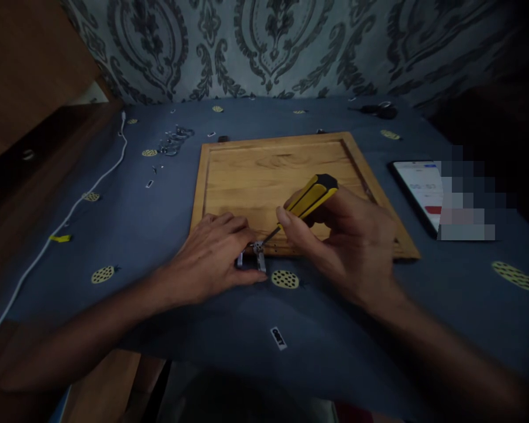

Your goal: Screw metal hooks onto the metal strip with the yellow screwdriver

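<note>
A framed wooden panel lies flat on the cloth-covered table. At its near edge sits a small shiny metal fitting, perhaps a latch; its exact kind is unclear. My left hand rests over that edge, thumb and fingers closed around the fitting. My right hand grips a screwdriver by its yellow and black handle. The shaft slants down to the left, and its tip meets the fitting beside my left fingers. Small dark holes or screws show along the panel's edge, right of the tip.
Several small metal pieces lie at the back left. A white cable runs down the left side, near a small yellow piece. To the right lies a phone; a dark object is farther back. Patterned curtain hangs behind.
</note>
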### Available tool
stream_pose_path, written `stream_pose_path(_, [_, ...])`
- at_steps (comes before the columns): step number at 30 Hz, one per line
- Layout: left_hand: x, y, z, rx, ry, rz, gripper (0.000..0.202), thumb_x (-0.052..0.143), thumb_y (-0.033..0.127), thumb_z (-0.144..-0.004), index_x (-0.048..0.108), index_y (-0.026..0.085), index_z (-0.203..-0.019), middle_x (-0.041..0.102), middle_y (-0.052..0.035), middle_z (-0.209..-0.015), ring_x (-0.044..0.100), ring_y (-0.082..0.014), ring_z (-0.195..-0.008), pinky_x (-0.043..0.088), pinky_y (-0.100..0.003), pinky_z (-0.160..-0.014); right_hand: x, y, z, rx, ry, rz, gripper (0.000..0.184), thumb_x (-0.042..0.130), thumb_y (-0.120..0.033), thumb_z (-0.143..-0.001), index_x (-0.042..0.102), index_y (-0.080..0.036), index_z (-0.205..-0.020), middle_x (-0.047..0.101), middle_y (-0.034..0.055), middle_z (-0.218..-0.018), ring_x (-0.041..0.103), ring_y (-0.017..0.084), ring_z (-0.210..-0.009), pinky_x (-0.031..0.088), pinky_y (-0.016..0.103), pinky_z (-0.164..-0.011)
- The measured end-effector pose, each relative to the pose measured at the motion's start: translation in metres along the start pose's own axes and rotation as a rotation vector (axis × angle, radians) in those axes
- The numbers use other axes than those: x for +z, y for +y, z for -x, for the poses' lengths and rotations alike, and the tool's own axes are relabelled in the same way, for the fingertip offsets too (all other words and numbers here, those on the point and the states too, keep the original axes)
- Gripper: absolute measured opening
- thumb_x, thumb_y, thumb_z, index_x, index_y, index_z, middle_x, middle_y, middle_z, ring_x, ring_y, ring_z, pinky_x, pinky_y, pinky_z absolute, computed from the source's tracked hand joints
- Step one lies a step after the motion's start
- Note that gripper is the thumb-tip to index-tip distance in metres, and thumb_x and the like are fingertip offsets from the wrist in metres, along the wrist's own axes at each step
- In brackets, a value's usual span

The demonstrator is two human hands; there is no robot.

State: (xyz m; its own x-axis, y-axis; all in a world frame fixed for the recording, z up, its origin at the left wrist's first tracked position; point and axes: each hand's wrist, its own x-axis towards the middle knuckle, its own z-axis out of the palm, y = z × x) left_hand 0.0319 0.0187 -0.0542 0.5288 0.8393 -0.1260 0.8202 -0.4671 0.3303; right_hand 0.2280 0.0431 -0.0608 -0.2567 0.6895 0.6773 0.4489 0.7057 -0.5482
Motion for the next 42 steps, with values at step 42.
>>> stream_pose_path(42, [0.0057,-0.0007,0.0010,-0.013,0.061,-0.033,0.056,0.076,0.066,-0.082,0.071,0.016,-0.106,0.066,-0.0075,-0.101,0.062,-0.0298,-0.103,0.046,-0.043,-0.091,-0.0003,-0.0034,0.0021,0.019,0.003,-0.001,0.020,0.070,-0.025,-0.093,0.058,-0.027,-0.077,0.060,-0.0025,-0.066,0.059,0.017,-0.055,0.045,0.033,-0.052])
